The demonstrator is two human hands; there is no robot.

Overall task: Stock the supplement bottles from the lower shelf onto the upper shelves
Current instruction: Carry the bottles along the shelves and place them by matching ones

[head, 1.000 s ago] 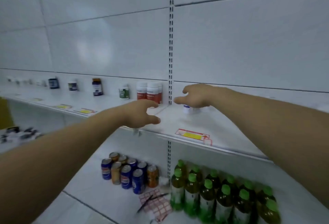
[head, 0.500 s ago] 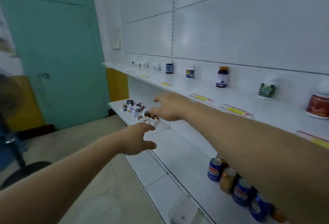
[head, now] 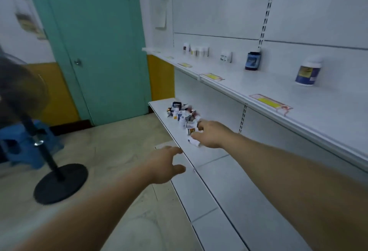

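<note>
Mostly blurred, the supplement bottles [head: 182, 114] lie jumbled in a pile at the far end of the lower shelf [head: 219, 181], and their labels cannot be read. The right hand [head: 211, 134] is at the pile's near end, fingers curled over a small white bottle [head: 193, 141]; whether it grips the bottle I cannot tell. The left hand [head: 166, 164] hangs relaxed and spread at the shelf's front edge, holding nothing. On the upper shelf [head: 258, 89] a dark blue bottle [head: 253, 60] and a white-capped bottle [head: 307, 73] stand upright, well apart. A standing fan [head: 60, 183] is cut off at left.
</note>
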